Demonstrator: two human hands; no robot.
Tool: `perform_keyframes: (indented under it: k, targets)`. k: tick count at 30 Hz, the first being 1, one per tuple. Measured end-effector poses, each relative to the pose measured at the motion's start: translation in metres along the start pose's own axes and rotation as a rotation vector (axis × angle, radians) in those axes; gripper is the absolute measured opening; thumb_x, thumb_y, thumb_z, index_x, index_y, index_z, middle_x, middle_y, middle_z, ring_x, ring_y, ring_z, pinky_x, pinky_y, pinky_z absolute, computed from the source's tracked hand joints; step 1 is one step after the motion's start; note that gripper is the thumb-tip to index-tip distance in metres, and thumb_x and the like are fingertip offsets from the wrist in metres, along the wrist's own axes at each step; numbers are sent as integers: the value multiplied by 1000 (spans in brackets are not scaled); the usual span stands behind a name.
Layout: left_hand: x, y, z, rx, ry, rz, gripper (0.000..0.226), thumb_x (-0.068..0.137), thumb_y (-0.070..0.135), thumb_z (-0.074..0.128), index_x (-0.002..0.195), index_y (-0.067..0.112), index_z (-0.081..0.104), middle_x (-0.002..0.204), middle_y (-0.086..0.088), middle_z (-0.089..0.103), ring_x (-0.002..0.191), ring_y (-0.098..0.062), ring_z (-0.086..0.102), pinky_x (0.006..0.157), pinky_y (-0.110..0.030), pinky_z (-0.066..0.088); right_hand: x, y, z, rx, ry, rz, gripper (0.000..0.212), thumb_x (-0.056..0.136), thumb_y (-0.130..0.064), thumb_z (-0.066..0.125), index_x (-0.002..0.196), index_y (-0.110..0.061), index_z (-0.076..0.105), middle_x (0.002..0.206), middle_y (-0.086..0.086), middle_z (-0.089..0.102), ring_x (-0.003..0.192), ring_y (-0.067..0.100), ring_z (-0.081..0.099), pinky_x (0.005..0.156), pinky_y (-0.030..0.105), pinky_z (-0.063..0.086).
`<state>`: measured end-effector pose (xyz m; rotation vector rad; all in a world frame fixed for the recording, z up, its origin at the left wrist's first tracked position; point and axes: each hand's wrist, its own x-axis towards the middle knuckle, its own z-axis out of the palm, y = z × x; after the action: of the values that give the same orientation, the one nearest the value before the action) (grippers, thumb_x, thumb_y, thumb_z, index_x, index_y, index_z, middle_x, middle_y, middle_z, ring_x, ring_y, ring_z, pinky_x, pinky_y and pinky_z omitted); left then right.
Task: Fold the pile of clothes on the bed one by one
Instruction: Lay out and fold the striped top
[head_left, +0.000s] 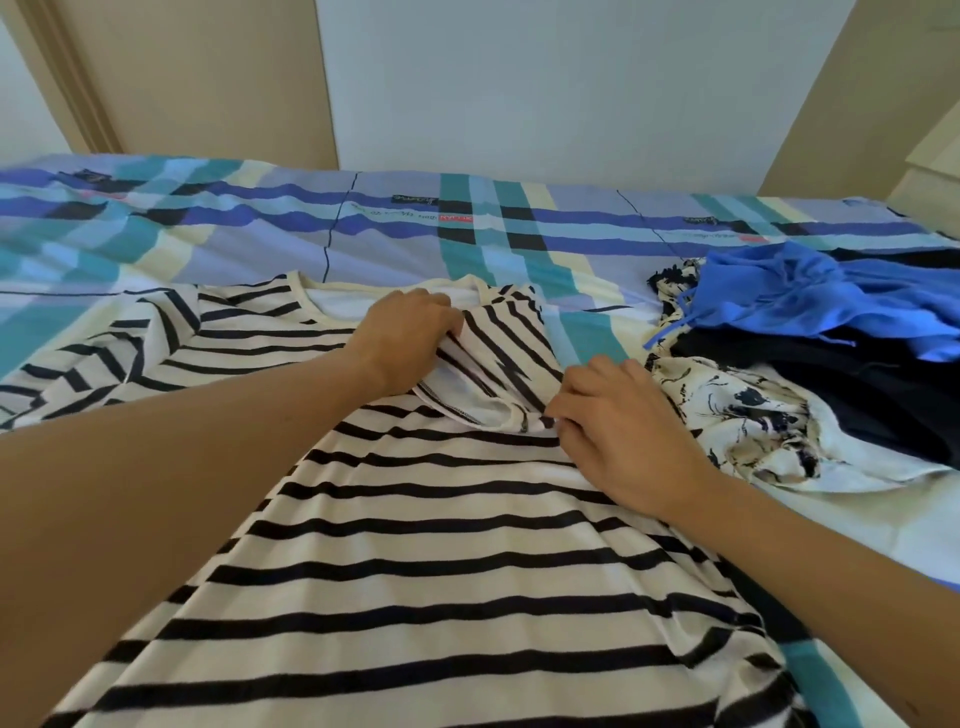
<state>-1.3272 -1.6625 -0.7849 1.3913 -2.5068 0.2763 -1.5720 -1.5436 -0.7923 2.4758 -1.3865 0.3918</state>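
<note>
A black-and-white striped shirt (415, 530) lies spread flat on the bed, neckline at the far side. Its right sleeve (498, 374) is turned inward over the chest. My left hand (410, 338) grips the upper part of that sleeve near the shoulder, fingers curled into the fabric. My right hand (618, 421) pinches the sleeve's cuff edge. The left sleeve (104, 358) lies stretched out to the left. The pile of clothes (810, 364) sits at the right: a blue garment (789, 296) on top, dark clothes beneath, a white floral piece (737, 426) nearest my right hand.
The bed carries a blue, teal and cream plaid sheet (363, 234). A white wall and beige panels (197, 78) stand behind it. A pale cabinet (930, 166) shows at the far right edge.
</note>
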Motion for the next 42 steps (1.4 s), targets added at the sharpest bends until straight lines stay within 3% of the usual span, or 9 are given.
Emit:
perform_keyframes:
  k: [4,7,9,13,18,23,27,32,42]
  targets:
    - [-18,-11,-4,-143,-219,14,42,96,7,44,130,23,61,129,-1,57,122,-22,49,103,-41,42,-5,-9,-3,113,-25,24,39,96,-45,41,116,-26,68,100,-9,55,96,14,49,84,35,39]
    - [-41,-15,-13,-153,-256,21,42,100,19,45,141,24,50,142,-1,50,132,-21,43,110,-42,37,6,-20,-5,192,31,83,54,101,-49,35,144,-21,49,138,1,49,126,20,46,104,39,39]
    - [-64,-21,-18,-116,-294,12,48,101,30,45,149,25,40,153,1,40,141,-20,35,116,-43,31,16,-31,0,243,-173,114,70,99,-62,18,156,-24,29,163,1,23,150,18,20,120,40,20]
    - [-118,-53,-30,-67,-338,-119,55,102,45,40,153,26,33,159,-1,31,147,-20,27,121,-44,22,32,-53,12,183,-600,174,93,82,-80,-3,160,-29,-2,168,-4,-8,153,13,-11,124,45,-6]
    - [-188,-124,-60,27,-236,-346,53,102,50,35,146,21,42,152,-5,41,141,-26,36,119,-47,24,65,-100,2,170,-462,186,89,87,-76,1,160,-26,3,168,-1,-1,154,14,-4,124,47,-3]
    - [-224,-192,-71,-226,-159,-762,29,99,28,48,110,6,63,113,-15,64,99,-32,58,84,-40,47,117,-186,8,421,-432,118,79,94,-67,22,158,-20,21,164,3,21,149,21,22,121,46,22]
    - [-221,-207,-67,-192,-205,-752,35,89,36,66,113,12,63,113,-9,63,103,-31,60,86,-41,52,152,-247,13,501,-480,42,68,101,-60,33,156,-21,26,161,3,26,142,22,36,118,43,30]
    - [-203,-220,-63,-199,-192,-758,30,89,24,68,68,20,47,86,-6,58,81,-28,56,66,-32,40,176,-288,16,491,-258,-19,48,98,-47,51,138,-21,51,137,0,48,124,17,47,107,38,40]
    - [-226,-300,-112,-721,234,-1070,10,93,18,68,96,9,69,82,-3,59,69,-11,50,67,-27,43,209,-347,40,399,-71,-100,37,85,-41,67,116,-23,57,107,-6,57,103,20,51,93,40,40]
